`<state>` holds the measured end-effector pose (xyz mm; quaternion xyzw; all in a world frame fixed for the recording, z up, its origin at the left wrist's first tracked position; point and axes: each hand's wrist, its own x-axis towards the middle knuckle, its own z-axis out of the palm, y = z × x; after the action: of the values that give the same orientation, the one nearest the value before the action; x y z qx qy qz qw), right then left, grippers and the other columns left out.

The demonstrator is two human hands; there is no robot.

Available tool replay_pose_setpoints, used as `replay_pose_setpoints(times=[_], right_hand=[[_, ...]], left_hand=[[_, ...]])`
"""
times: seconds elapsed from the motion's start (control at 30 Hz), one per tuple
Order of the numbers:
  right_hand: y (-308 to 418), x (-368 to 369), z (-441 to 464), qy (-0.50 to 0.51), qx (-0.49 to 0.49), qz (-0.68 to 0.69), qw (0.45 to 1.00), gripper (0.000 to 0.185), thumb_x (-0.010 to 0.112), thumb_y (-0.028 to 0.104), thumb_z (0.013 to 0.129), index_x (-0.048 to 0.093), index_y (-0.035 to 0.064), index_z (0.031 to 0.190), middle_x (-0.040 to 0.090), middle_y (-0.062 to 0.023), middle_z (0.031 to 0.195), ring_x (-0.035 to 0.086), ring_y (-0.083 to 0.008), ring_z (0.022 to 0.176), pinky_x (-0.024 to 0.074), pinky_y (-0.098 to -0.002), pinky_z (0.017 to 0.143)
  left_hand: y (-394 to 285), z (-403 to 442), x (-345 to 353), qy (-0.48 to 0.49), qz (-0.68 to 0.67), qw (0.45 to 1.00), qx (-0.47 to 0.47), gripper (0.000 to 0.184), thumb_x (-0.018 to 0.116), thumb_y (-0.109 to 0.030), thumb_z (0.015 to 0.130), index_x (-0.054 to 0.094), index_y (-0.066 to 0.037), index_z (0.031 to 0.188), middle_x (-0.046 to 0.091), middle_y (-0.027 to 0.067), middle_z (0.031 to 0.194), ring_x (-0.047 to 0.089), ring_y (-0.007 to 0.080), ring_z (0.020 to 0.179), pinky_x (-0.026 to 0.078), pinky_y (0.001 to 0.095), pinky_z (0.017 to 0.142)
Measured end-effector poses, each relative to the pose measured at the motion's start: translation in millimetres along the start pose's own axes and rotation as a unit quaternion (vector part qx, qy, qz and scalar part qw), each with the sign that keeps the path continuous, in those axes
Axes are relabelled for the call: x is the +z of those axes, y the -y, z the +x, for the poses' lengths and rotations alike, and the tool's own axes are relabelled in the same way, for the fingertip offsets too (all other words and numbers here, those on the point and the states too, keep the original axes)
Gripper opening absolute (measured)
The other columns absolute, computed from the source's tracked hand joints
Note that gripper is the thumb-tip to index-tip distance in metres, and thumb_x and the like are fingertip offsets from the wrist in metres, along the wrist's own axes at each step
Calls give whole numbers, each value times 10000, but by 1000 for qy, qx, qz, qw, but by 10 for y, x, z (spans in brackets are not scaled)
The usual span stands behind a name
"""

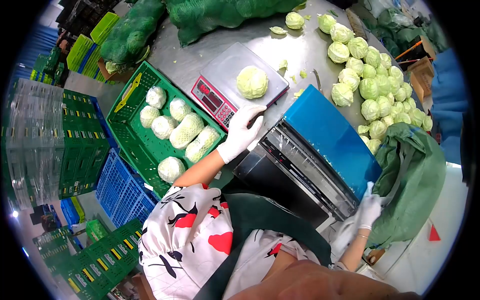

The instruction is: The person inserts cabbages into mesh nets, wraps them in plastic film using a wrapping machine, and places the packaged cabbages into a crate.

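Note:
My left hand (pixel 243 131), in a white glove, is just below a cabbage (pixel 252 82) that sits on the red and grey scale (pixel 227 59). Its fingers are apart and hold nothing. At the lower right, my gloved right hand (pixel 369 209) is by the corner of the blue-topped machine (pixel 332 140), next to a green sack (pixel 415 180); whether it holds anything cannot be made out. Left of the scale, a green crate (pixel 131 145) contains several cabbages in white net or film (pixel 186 131).
Many bare cabbages (pixel 369 89) lie on the metal table (pixel 300 55) at the right. Green net sacks (pixel 220 17) lie at the back. Stacked green crates (pixel 82 145) and a blue crate (pixel 120 187) stand at the left.

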<state>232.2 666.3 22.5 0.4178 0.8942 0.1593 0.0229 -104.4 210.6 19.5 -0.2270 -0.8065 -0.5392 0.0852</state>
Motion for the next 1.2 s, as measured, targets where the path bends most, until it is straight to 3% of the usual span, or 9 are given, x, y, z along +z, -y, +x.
replay_pose_setpoints(times=[0.2, 0.3, 0.47, 0.8, 0.93, 0.97, 1.07, 1.13, 1.2], right_hand=[[-420, -803, 572, -70, 90, 25, 993, 415, 635, 285, 933, 599, 42, 1268, 649, -180, 1112, 636, -345, 1041, 502, -428, 882], [-169, -1214, 761, -108, 73, 428, 895, 342, 631, 267, 955, 670, 5, 1170, 678, -129, 1087, 626, -209, 978, 478, -333, 894], [1884, -1855, 486, -123, -59, 584, 800, 212, 626, 149, 942, 697, 2, 1076, 695, -88, 997, 612, -165, 912, 476, -304, 865], [2872, -2311, 102, 191, -81, 806, 555, 285, 550, 106, 990, 582, -22, 1243, 623, -107, 1151, 573, -128, 972, 483, -297, 826], [3012, -1681, 252, -112, -427, 456, 773, 298, 614, 28, 935, 613, -57, 1221, 585, -156, 1323, 573, -233, 1190, 462, -329, 995], [3247, -1857, -39, 103, -240, 692, 673, 288, 660, 44, 905, 658, -38, 1181, 583, -141, 1321, 586, -248, 1167, 470, -348, 991], [3510, -1965, -442, -133, -321, 628, 696, 307, 709, 94, 871, 681, -13, 1158, 591, -143, 1278, 601, -230, 1111, 476, -346, 967], [3520, -1915, -418, 128, -135, 812, 554, 415, 702, 175, 895, 606, -35, 1240, 647, -144, 1137, 630, -218, 1007, 497, -333, 908], [3439, -1561, -174, 100, -294, 658, 686, 330, 558, 119, 969, 550, -59, 1248, 619, -125, 1184, 603, -203, 1023, 493, -339, 937]], left_hand=[[-104, -27, 32, 4, -21, 1000, 5, 235, 654, -72, 853, 692, -63, 1084, 693, 109, 1055, 663, 277, 980, 521, 359, 884], [-431, 32, 263, 18, -141, 990, 2, 253, 654, -75, 868, 689, -40, 1116, 708, 111, 1026, 679, 245, 953, 533, 334, 856], [-1195, -39, 998, 282, -327, 902, -19, 916, 816, -254, 783, 312, -8, 1507, 480, 177, 1430, 509, 250, 1264, 417, 365, 1062], [-1081, 224, 161, 336, -523, 749, -230, 280, 584, -230, 993, 677, 18, 1082, 678, 25, 823, 632, 87, 722, 511, 225, 658], [-717, 162, 287, 161, -407, 895, -90, 714, 606, -291, 983, 251, -4, 1532, 463, 166, 1454, 440, 228, 1352, 370, 366, 1109], [-626, 82, 395, 167, -473, 859, -103, 794, 635, -269, 968, 170, 0, 1552, 338, 158, 1546, 315, 236, 1434, 270, 385, 1170], [-695, -44, 308, 120, -584, 786, -162, 566, 608, -163, 981, 378, 26, 1463, 510, 106, 1402, 482, 172, 1293, 382, 316, 1085], [-521, -131, 283, 138, -551, 804, -176, 393, 591, -140, 984, 495, 28, 1325, 582, 85, 1280, 545, 157, 1194, 422, 295, 1031], [-435, -154, 203, 129, -566, 791, -194, 260, 566, -131, 991, 568, 23, 1201, 630, 72, 1173, 588, 149, 1109, 451, 285, 990]])
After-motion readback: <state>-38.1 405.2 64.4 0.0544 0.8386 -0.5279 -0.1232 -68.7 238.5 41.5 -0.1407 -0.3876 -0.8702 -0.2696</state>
